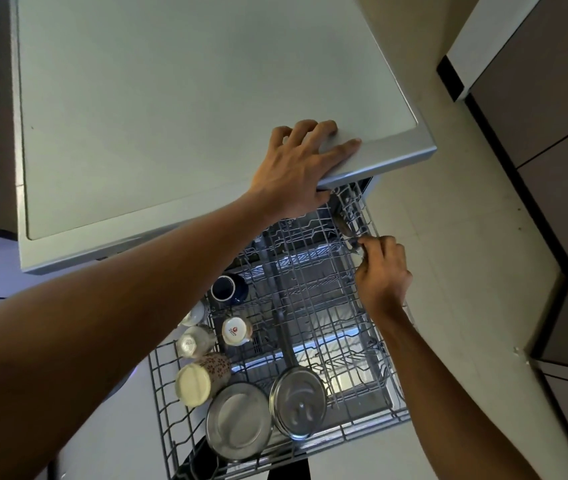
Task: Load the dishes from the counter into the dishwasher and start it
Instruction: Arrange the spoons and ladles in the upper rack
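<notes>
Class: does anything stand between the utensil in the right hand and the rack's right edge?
Nothing visible does. The right hand pinches the utensil right at the rack; the steel plates sit well apart.

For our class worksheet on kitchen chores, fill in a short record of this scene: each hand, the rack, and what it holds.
left hand: rests on the counter edge
right hand: pinches a small metal utensil at the rack's right side
rack: pulled out
rack contents: steel plates, dark blue cup, patterned cup, glasses
</notes>
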Tool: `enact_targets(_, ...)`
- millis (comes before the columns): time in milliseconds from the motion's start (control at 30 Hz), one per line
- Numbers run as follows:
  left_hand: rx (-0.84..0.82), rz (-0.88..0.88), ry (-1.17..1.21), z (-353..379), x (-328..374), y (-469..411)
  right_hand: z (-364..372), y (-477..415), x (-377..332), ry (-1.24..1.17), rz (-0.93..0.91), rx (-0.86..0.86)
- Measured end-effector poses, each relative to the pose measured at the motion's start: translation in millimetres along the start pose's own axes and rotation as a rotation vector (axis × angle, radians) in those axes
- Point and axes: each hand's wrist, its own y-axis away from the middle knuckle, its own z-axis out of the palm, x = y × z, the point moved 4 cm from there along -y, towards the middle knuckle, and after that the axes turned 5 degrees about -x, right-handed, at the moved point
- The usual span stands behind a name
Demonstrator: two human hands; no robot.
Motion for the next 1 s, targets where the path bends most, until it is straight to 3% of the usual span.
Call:
enact_targets(500, -0.009, -0.002, -0.017, 1, 0, 0, 81, -11, 9, 0.141, -0.250, -0.264)
enact_targets(833, -0.003, -0.003, -0.009, 2, -1, 0, 98, -15, 11, 0.190, -0.200, -0.459)
enact_targets(1000, -0.004, -0.005, -0.012, 2, -1, -1, 106, -13, 11, 0.347, -0.110, -0.613)
